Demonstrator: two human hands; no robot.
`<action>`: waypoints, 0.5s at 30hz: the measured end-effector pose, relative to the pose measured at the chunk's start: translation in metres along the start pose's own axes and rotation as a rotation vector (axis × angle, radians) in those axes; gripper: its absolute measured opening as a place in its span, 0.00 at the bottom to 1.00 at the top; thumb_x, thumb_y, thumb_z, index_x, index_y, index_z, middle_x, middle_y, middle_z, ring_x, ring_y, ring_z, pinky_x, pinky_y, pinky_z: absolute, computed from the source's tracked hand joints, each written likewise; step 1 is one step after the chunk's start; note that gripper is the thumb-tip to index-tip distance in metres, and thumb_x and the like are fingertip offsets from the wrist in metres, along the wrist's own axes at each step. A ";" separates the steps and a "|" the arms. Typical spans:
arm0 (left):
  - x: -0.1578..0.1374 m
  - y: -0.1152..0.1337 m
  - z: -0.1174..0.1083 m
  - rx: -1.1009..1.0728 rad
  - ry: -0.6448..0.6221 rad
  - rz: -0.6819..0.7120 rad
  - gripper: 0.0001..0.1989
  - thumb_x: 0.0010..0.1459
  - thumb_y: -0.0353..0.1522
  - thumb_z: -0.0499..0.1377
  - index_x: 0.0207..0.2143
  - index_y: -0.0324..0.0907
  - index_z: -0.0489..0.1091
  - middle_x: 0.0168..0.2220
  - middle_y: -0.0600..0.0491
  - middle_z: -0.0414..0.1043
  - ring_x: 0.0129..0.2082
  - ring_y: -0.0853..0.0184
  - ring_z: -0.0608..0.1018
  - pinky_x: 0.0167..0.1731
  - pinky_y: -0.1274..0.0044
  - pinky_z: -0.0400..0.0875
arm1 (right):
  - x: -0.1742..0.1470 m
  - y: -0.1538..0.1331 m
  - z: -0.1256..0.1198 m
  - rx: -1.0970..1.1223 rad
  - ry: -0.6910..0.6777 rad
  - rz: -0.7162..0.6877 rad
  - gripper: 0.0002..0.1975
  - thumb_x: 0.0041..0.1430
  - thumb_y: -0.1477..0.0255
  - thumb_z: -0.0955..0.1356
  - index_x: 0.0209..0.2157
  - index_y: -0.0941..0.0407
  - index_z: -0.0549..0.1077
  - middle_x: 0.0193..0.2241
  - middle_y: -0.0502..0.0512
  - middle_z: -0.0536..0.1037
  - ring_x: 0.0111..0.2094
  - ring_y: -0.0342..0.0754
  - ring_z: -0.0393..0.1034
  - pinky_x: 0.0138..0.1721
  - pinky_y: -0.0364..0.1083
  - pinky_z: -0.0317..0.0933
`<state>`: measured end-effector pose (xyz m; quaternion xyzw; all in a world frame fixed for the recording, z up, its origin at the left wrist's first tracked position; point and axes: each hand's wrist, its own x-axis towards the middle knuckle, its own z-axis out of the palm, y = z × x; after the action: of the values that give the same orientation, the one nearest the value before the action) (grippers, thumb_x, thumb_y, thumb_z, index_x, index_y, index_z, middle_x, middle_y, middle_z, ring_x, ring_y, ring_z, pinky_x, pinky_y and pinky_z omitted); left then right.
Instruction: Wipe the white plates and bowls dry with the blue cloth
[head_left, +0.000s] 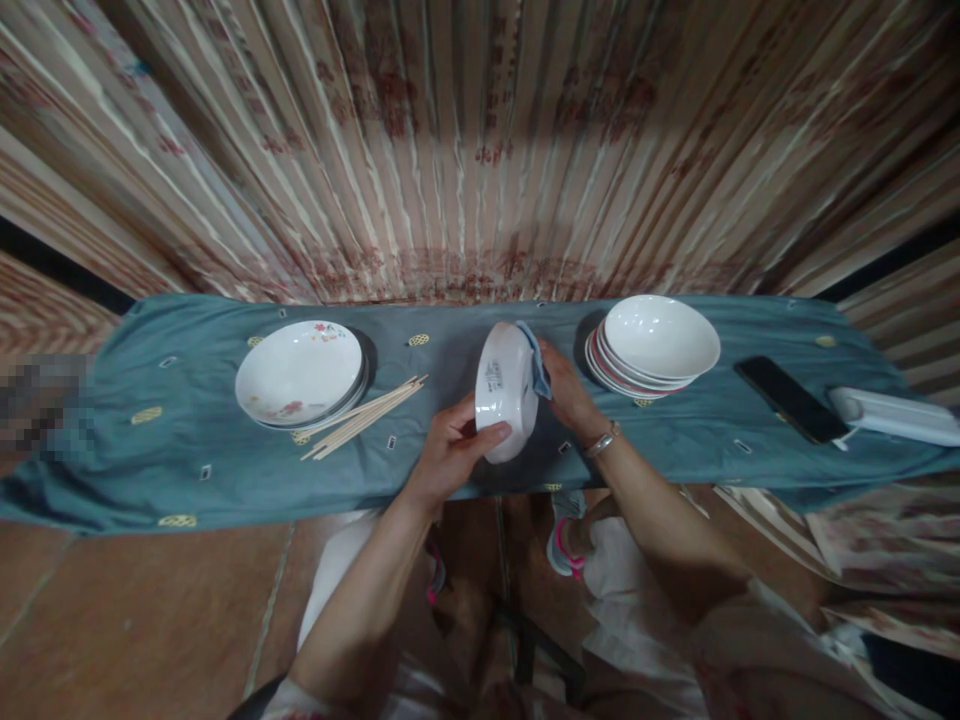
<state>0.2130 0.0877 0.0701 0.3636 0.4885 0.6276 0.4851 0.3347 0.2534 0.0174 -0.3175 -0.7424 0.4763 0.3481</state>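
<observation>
A white bowl [504, 400] is held tilted on its side above the middle of the table, its base with printed marks turned to the left. My left hand [454, 440] grips its near left side, thumb across the outer wall. A blue cloth [537, 360] lies against the bowl's right side, and my right hand [562, 388] is closed on it; some of those fingers are hidden behind the cloth and bowl. To the right stands a stack of white bowls [660, 340]. Left of my hands lie several wooden chopsticks [367, 417], beside a stack of flower-patterned plates [300, 372].
A green patterned tablecloth [225, 490] covers the long narrow table. On its right side are a black phone [791, 400] and a white device [896, 415]. A pleated curtain [480, 150] hangs right behind the table. My legs are under the near edge.
</observation>
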 end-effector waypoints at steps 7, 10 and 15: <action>0.003 -0.001 -0.003 -0.083 0.059 0.052 0.15 0.47 0.35 0.69 0.38 0.41 0.79 0.37 0.51 0.80 0.37 0.63 0.77 0.42 0.73 0.69 | -0.002 0.001 0.016 0.244 -0.024 0.202 0.30 0.64 0.50 0.53 0.57 0.51 0.66 0.56 0.54 0.73 0.58 0.54 0.65 0.61 0.57 0.58; 0.005 -0.001 -0.003 -0.104 0.082 0.053 0.17 0.47 0.36 0.69 0.40 0.41 0.79 0.38 0.50 0.80 0.40 0.61 0.78 0.43 0.72 0.69 | -0.004 0.003 0.022 0.262 -0.040 0.239 0.30 0.63 0.48 0.54 0.54 0.52 0.68 0.55 0.55 0.74 0.58 0.54 0.66 0.60 0.57 0.60; 0.006 -0.002 -0.005 -0.105 0.099 0.083 0.16 0.47 0.36 0.69 0.40 0.41 0.79 0.38 0.50 0.80 0.42 0.60 0.78 0.45 0.71 0.69 | -0.010 0.005 0.032 0.341 0.012 0.315 0.28 0.62 0.48 0.55 0.50 0.53 0.69 0.53 0.55 0.75 0.58 0.53 0.65 0.59 0.57 0.61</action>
<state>0.2073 0.0920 0.0665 0.3258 0.4628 0.6892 0.4523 0.3144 0.2316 0.0003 -0.3689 -0.5904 0.6414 0.3224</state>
